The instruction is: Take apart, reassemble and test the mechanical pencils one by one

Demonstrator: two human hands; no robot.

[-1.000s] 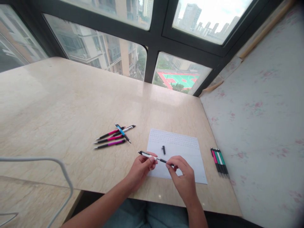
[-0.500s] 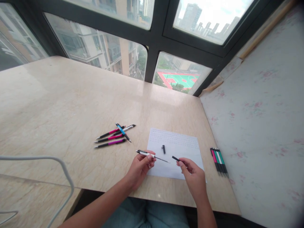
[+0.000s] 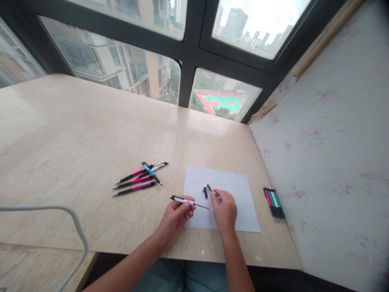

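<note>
My left hand (image 3: 178, 215) pinches a white pen barrel (image 3: 179, 198) whose black clip end points left. From its right end a thin refill (image 3: 203, 207) sticks out bare toward my right hand. Over the paper (image 3: 247, 209), my right hand (image 3: 224, 207) has its fingers closed round a black pen grip (image 3: 209, 187), its far end showing past the fingertips. Just left of that grip lies a small black pen part (image 3: 205, 192) on the sheet. Handwriting covers the top of the paper.
Left of the paper, several pens (image 3: 133, 188) in pink, purple, white and blue lie loosely, some crossed. More pens (image 3: 275, 205) lie side by side near the wall (image 3: 328, 162). A white cable (image 3: 74, 219) loops over the tabletop (image 3: 91, 142) at left. Windows stand behind.
My right hand has moved left with the black grip, from the paper's right side to beside the small black part. My left hand still holds the white barrel. The view has shifted slightly.
</note>
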